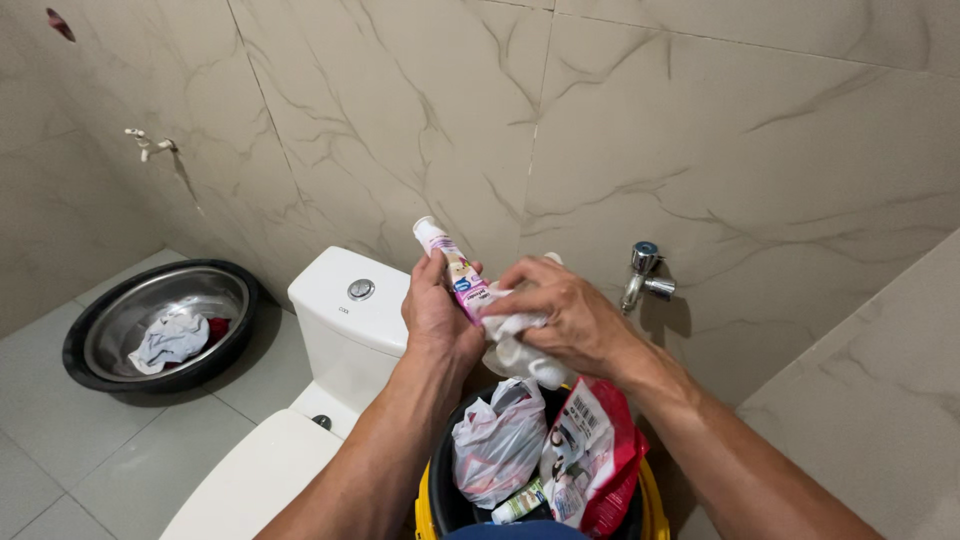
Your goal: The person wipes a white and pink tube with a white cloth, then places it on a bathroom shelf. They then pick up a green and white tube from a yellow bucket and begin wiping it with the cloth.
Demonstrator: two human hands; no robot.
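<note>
Pink-white tube [452, 268] upright in left hand [436, 318], fingers wrapped; right hand [565, 318] fingers clutch white cloth [515, 345].

Just two bare forearms coming up from the bottom edge, no sleeves, watch or rings that I can see. Left hand [437, 318] and right hand [560, 315] are both ungloved, veins and knuckles showing, short nails.
</note>
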